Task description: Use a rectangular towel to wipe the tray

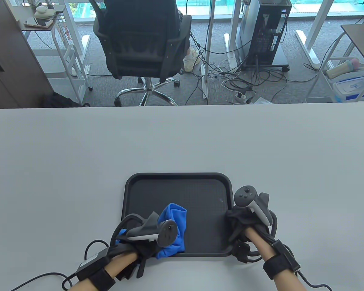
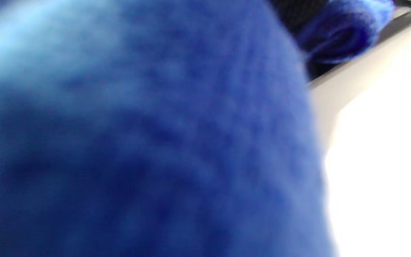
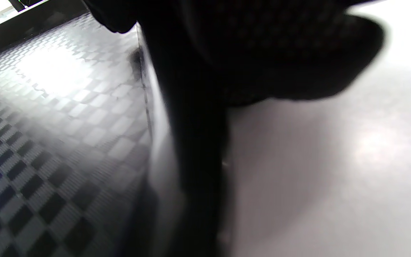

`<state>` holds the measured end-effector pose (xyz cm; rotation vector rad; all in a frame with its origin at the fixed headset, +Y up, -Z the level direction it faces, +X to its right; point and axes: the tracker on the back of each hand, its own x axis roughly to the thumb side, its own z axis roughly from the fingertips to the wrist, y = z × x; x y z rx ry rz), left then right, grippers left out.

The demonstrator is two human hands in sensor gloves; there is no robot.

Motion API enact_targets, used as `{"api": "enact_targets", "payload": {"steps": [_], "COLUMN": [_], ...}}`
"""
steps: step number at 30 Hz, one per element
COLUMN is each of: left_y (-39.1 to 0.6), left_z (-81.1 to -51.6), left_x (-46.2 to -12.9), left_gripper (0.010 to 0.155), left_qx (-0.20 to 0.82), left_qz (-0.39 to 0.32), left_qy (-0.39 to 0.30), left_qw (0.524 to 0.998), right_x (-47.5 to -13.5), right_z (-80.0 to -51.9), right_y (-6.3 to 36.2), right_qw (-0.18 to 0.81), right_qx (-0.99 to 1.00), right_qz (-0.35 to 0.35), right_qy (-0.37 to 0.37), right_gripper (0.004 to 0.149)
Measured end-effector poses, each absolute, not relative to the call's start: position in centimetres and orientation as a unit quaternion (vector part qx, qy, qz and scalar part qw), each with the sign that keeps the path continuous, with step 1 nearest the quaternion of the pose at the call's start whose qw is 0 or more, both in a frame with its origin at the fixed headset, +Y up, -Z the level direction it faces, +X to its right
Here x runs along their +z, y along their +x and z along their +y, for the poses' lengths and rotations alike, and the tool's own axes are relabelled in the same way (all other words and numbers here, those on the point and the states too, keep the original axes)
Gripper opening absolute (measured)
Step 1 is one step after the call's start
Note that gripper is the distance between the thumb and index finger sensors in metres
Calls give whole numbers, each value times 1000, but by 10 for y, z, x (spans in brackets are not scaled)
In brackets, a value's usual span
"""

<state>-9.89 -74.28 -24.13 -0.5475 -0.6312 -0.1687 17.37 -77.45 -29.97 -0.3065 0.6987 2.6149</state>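
A black rectangular tray (image 1: 200,188) lies on the white table near its front edge. A crumpled blue towel (image 1: 176,219) lies on the tray's near left part. My left hand (image 1: 148,242) holds the towel against the tray floor; the tracker hides its fingers. The towel fills the left wrist view (image 2: 137,142), blurred. My right hand (image 1: 241,222) grips the tray's right rim. In the right wrist view the tray's textured floor (image 3: 59,117) lies left of the dark gloved fingers (image 3: 198,107), and the table shows on the right.
The white table (image 1: 182,136) stretches far beyond and to both sides of the tray. Behind the table's far edge stand an office chair (image 1: 142,45), a computer tower (image 1: 267,30) and floor cables.
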Motion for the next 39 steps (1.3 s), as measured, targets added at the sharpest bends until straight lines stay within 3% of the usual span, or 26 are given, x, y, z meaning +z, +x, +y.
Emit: {"api": "enact_targets", "payload": {"steps": [10, 23, 31, 39], "left_y": [-22, 27, 28, -5], "left_z": [-744, -745, -746, -747], "left_x": [-252, -291, -326, -354], "left_gripper": [58, 58, 57, 57], "left_qx": [-103, -116, -104, -97], "left_qz": [-375, -307, -236, -153], "left_qy": [-247, -235, -224, -218], "left_qw": [888, 915, 940, 959], "right_x": [-300, -301, -302, -301], "right_z": [-775, -773, -773, -773], "right_y": [176, 175, 174, 172], "right_qw": [215, 207, 203, 190], "right_qx": [934, 934, 936, 941], "right_qz": [267, 276, 273, 261], "right_qy": [-105, -94, -93, -99], "right_gripper": [46, 46, 46, 46]}}
